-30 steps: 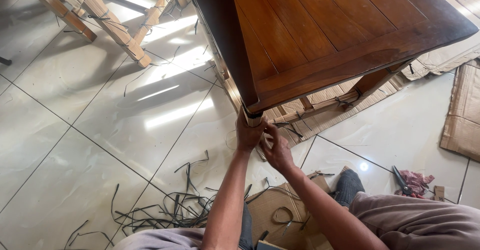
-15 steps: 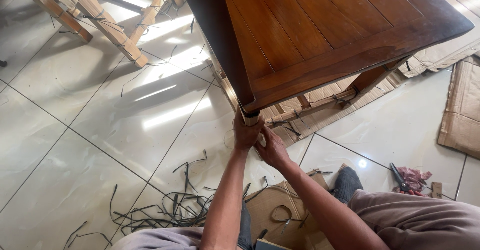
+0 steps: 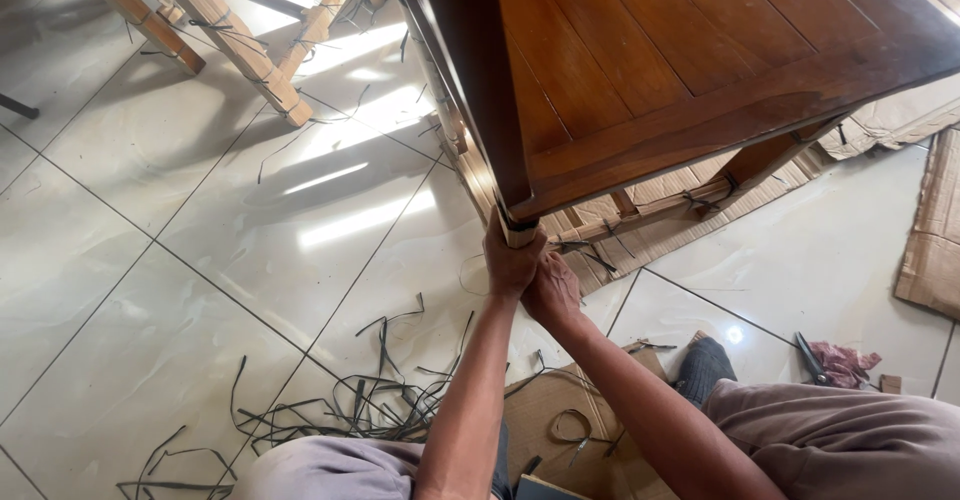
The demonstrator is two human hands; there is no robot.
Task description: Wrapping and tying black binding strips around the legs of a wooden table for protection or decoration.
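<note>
Both hands have drawn together since a moment ago, the left hand (image 3: 512,260) gripping the cardboard-wrapped table leg (image 3: 518,231) beneath the wooden table (image 3: 650,70) corner and the right hand (image 3: 552,292) pressed beside it, apparently securing the wrapping, which next calls for steady pressure.

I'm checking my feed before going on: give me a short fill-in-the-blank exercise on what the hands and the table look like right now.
1. Both hands, the left hand and the right hand, grip the wrapped leg at the table's near ____.
2. The table top is made of dark brown ____.
3. Cut black straps lie scattered on the tiled ____.
4. The scissors lie on the floor to the person's ____.

Missing words: corner; wood; floor; right
</note>
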